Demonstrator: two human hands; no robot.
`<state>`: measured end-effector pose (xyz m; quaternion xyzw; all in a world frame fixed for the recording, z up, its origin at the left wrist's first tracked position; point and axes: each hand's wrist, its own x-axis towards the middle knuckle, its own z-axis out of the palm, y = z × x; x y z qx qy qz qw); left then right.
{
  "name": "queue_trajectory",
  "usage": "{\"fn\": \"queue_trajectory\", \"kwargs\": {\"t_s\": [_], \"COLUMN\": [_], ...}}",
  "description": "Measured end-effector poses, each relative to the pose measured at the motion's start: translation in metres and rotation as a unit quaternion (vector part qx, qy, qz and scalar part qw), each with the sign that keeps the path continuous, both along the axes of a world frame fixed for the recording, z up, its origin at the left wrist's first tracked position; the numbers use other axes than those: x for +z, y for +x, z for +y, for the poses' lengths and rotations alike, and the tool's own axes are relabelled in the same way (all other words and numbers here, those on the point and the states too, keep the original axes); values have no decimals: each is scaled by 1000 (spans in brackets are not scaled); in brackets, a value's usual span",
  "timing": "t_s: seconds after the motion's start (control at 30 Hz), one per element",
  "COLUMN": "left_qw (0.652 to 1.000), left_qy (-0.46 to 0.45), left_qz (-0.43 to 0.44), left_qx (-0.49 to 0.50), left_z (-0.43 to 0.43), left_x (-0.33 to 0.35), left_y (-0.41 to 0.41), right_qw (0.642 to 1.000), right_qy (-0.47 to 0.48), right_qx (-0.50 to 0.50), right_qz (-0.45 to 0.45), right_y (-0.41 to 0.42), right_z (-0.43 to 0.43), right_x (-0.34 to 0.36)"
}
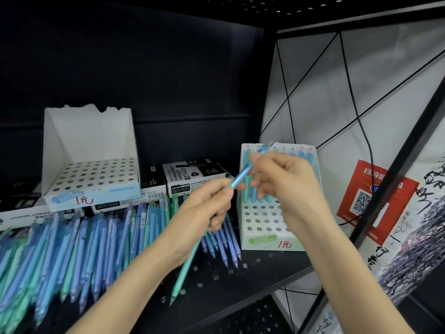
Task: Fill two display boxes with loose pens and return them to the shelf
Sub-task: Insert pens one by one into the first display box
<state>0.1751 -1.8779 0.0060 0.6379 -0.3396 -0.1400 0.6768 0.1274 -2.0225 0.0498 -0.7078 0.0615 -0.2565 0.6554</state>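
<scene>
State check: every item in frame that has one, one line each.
left hand: grips green pen.
right hand: pinches blue pen.
green pen: tip down.
blue pen: held between both hands.
left box: empty, on marker boxes.
right box: part filled, pens in back rows, front holes free.
loose pens: piled flat on shelf.

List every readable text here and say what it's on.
"COLOR BLOCKING", "1元": right box, front.
"COLOR BLOCKING", "1元": left box, front.
"PERMANENT MARKER": marker carton.
"扫码领": red sticker, the rest hidden.
Carton fine print and wall calligraphy: too blurred to read.
</scene>
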Motion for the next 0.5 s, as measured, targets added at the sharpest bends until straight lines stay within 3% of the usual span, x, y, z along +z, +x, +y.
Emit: {"fn": "queue_trajectory", "kwargs": {"t_s": [0.13,0.27,0.33,0.5], "left_qw": [995,982,979,977], "left_qy": [-49,-99,-99,-86], "left_qz": [59,105,107,102], "left_qx": [62,121,143,165], "left_z": [2,2,0,-3], "left_x": [2,3,2,-2], "left_y": [4,11,14,15], "right_qw": [991,963,942,928], "right_qy": [82,-112,-201,-261], "right_qx": [-84,-237,-266,-265], "right_qz": [-62,-60,-38,-30], "right_y": [-9,-9,-4,7], "right_z": [-30,-60,-66,-65], "right_x": [12,3,-8,-23]}}
